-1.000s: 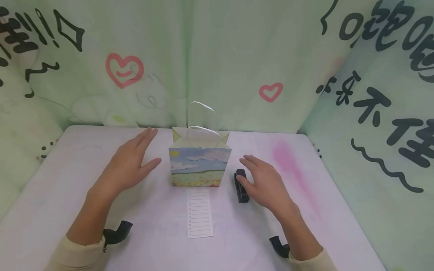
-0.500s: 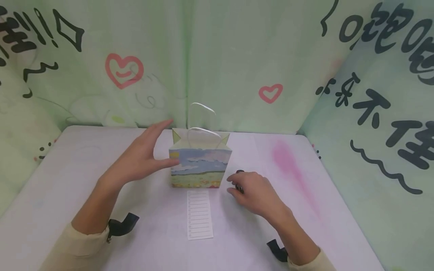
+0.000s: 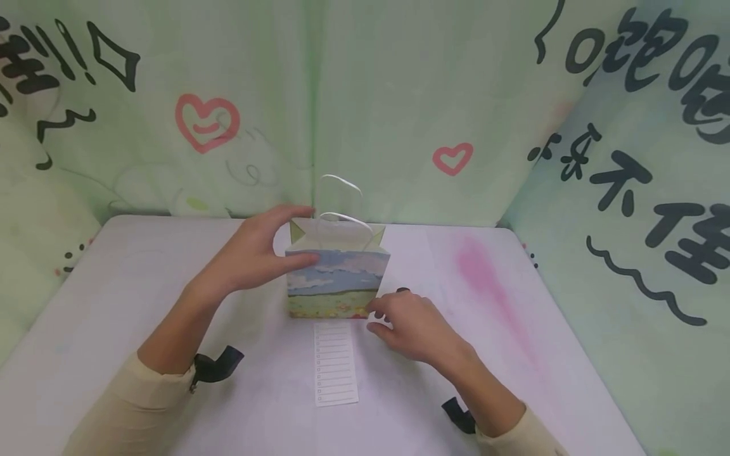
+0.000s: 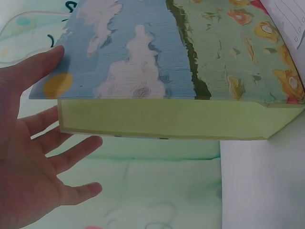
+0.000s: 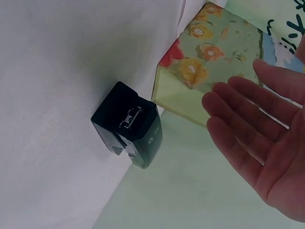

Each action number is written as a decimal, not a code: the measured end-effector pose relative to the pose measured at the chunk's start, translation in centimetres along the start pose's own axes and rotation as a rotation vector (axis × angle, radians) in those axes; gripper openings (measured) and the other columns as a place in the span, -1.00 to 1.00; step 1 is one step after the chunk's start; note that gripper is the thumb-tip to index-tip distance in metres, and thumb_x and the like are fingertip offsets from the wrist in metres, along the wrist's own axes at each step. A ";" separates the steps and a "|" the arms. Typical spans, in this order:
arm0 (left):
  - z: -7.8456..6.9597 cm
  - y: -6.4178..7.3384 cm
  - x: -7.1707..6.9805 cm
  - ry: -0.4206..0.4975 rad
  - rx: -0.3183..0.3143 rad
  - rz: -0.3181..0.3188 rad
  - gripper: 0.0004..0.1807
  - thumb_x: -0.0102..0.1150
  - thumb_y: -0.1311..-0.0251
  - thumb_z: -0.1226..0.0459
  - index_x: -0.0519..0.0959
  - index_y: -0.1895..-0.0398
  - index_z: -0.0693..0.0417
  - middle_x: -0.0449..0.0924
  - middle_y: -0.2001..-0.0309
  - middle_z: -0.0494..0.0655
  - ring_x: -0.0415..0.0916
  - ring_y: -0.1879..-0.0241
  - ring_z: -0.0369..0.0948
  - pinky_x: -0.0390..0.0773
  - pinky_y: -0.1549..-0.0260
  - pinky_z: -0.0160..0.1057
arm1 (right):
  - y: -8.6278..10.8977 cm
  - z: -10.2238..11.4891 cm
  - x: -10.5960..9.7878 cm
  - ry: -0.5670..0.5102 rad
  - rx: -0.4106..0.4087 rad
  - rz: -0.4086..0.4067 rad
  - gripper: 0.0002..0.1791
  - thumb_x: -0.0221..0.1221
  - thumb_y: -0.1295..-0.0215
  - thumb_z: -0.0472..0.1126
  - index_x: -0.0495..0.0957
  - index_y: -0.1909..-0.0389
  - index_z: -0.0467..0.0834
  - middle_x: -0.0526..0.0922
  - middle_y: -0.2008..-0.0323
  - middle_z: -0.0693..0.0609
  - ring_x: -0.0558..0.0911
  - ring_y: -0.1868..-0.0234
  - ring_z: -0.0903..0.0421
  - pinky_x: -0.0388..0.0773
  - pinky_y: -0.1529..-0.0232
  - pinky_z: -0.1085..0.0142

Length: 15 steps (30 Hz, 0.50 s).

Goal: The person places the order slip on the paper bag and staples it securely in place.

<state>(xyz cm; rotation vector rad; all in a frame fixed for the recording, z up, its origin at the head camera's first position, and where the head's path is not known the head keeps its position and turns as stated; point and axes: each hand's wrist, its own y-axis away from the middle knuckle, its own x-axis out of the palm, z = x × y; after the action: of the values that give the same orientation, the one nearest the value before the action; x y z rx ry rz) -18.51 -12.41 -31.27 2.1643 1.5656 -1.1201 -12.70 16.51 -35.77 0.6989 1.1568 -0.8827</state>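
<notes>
Our left hand (image 3: 256, 250) moved around the boxy blue-green paper bag (image 3: 342, 282), our right hand (image 3: 415, 326) toward it, beside the oblong black stapler (image 5: 127, 121); each grip spread apart.

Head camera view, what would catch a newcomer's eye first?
Probably the landscape-printed bag, standing on the table with white handles raised, the left hand at its left side. Next, the smiling red heart on the green backdrop, and the ruled paper strip lying in front of the bag.

Pale table (image 3: 393, 405), upright paper bag (image 3: 336, 282), lined slip (image 3: 335, 364), black stapler (image 5: 144, 133)
</notes>
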 end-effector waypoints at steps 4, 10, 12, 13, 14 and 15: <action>-0.2 -0.2 0.0 -0.005 0.003 -0.007 -0.31 0.51 -0.19 0.08 0.52 -0.39 -0.03 0.58 -0.33 -0.07 0.48 -0.33 -0.03 0.45 -0.33 0.19 | -0.3 -0.1 0.3 -0.004 -0.010 0.023 -0.77 0.41 -0.30 -0.19 0.77 0.04 -0.10 0.82 0.17 0.06 0.73 0.19 0.11 0.66 0.22 0.18; -0.3 -0.3 0.2 0.001 0.007 -0.015 -0.49 0.49 -0.20 0.15 0.62 -0.22 -0.01 0.70 -0.12 -0.10 0.56 -0.13 -0.07 0.57 -0.11 0.07 | -0.6 -0.3 1.1 0.012 -0.032 0.053 -0.78 0.42 -0.29 -0.20 0.77 0.07 -0.13 0.82 0.19 0.03 0.73 0.20 0.13 0.68 0.21 0.20; -0.3 -0.3 0.3 0.009 0.012 -0.019 -0.54 0.47 -0.21 0.17 0.63 -0.18 -0.02 0.72 -0.08 -0.10 0.56 -0.11 -0.08 0.58 -0.07 0.05 | -0.8 -0.3 1.4 0.019 -0.040 0.060 -0.77 0.41 -0.29 -0.21 0.77 0.06 -0.14 0.82 0.18 0.02 0.74 0.21 0.12 0.68 0.22 0.20; -0.3 -0.4 0.3 0.015 0.015 -0.021 -0.56 0.46 -0.22 0.18 0.64 -0.16 -0.02 0.72 -0.07 -0.11 0.57 -0.11 -0.09 0.58 -0.07 0.04 | -0.9 -0.3 1.5 0.022 -0.045 0.062 -0.77 0.41 -0.29 -0.22 0.77 0.05 -0.14 0.82 0.17 0.01 0.74 0.21 0.12 0.68 0.23 0.20; -0.3 -0.4 0.4 0.020 0.017 -0.021 -0.58 0.46 -0.23 0.19 0.64 -0.16 -0.02 0.72 -0.07 -0.11 0.57 -0.13 -0.09 0.58 -0.08 0.05 | -1.0 -0.3 1.6 0.025 -0.054 0.062 -0.76 0.40 -0.30 -0.22 0.77 0.04 -0.14 0.83 0.16 0.01 0.74 0.21 0.12 0.68 0.23 0.20; -0.3 -0.5 0.4 0.024 0.020 -0.024 -0.59 0.45 -0.23 0.19 0.65 -0.14 -0.03 0.73 -0.07 -0.11 0.58 -0.14 -0.09 0.58 -0.10 0.06 | -1.1 -0.3 1.7 0.031 -0.063 0.062 -0.76 0.40 -0.30 -0.22 0.77 0.02 -0.13 0.83 0.15 0.02 0.75 0.20 0.12 0.69 0.22 0.19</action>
<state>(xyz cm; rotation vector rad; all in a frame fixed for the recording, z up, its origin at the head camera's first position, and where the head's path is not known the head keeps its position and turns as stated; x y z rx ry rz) -18.74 -11.76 -31.24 2.1850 1.6010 -1.1260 -13.51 15.87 -37.47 0.6953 1.1790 -0.7824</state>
